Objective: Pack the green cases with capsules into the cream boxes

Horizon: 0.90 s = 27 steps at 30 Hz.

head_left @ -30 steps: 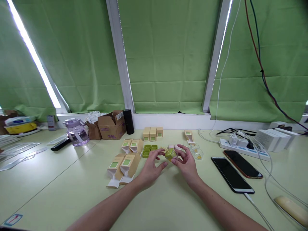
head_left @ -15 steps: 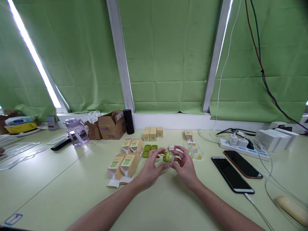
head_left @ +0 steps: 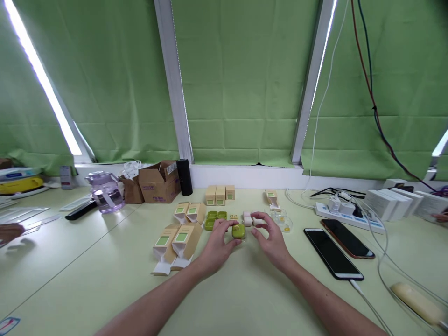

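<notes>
My left hand [head_left: 221, 239] pinches a small rounded-square green case [head_left: 238, 231] between thumb and fingers, its glossy green top facing me. Something clear shows along its lower edge, too small to make out. My right hand [head_left: 272, 240] is just to the right, apart from the case, thumb and fingers spread with nothing between them. Beyond the hands are several green square containers [head_left: 210, 223] in a cluster, small yellow pieces [head_left: 234, 217], pale pink-white blocks [head_left: 247, 220] and clear plastic cups [head_left: 284, 223] with yellow spots inside.
Left of my hands lie open cardboard boxes [head_left: 185, 242]; small closed boxes [head_left: 220, 193] stand behind. Phones [head_left: 332, 252], a power strip [head_left: 345, 217] and cables are at right. A purple jug [head_left: 105, 191] and brown carton [head_left: 159, 182] stand back left. Another person's hand [head_left: 10, 232] shows far left.
Both hands were on the green case; my right hand has let go and moved slightly right. The case has turned green side up. At far left, another person's hand has come further into view.
</notes>
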{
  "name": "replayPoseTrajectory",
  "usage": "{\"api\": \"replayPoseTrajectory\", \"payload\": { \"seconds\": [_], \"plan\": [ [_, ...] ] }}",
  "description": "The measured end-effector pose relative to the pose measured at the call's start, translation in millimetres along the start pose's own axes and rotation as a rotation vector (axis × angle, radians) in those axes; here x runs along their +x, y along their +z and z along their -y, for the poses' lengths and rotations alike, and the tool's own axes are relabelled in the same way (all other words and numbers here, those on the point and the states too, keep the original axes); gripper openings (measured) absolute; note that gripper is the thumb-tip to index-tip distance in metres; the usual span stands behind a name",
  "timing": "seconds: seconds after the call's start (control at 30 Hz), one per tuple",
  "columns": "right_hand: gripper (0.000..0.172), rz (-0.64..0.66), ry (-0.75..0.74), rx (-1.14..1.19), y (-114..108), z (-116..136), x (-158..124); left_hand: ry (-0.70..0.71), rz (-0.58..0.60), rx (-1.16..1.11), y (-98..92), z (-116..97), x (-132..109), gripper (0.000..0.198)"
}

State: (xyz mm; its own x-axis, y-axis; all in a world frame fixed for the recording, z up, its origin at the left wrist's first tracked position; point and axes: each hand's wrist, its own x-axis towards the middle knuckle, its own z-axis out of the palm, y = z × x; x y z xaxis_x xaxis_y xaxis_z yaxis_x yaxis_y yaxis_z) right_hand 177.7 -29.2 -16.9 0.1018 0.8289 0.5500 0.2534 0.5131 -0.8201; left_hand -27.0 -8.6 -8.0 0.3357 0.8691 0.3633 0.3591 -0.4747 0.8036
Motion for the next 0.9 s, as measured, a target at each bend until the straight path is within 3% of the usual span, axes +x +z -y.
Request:
{"api": "replayPoseTrajectory", "payload": {
  "seconds": [0.2,0.27,0.37,0.57,0.9],
  "plan": [
    [0.028,-0.127,0.018,-0.420,-27.1,-19.9,34.5,-0.002,-0.008,0.054,2.8,4.3,-0.2,0.043],
    [0.029,-0.087,0.001,-0.636,-38.4,-27.5,49.6,0.005,0.004,0.061,4.1,5.7,-1.1,0.043],
    [0.034,0.038,0.115,-1.009,-53.7,-37.2,71.4,0.019,0.025,0.066,5.6,6.8,-2.7,0.042],
    [0.033,0.161,0.207,-1.123,-68.6,-54.3,97.6,0.022,0.079,0.119,7.0,4.5,-3.8,0.043],
    [0.040,0.272,0.266,-1.228,-65.9,-71.0,112.8,0.033,0.132,0.206,11.1,5.7,-4.3,0.046]
  ]
}}
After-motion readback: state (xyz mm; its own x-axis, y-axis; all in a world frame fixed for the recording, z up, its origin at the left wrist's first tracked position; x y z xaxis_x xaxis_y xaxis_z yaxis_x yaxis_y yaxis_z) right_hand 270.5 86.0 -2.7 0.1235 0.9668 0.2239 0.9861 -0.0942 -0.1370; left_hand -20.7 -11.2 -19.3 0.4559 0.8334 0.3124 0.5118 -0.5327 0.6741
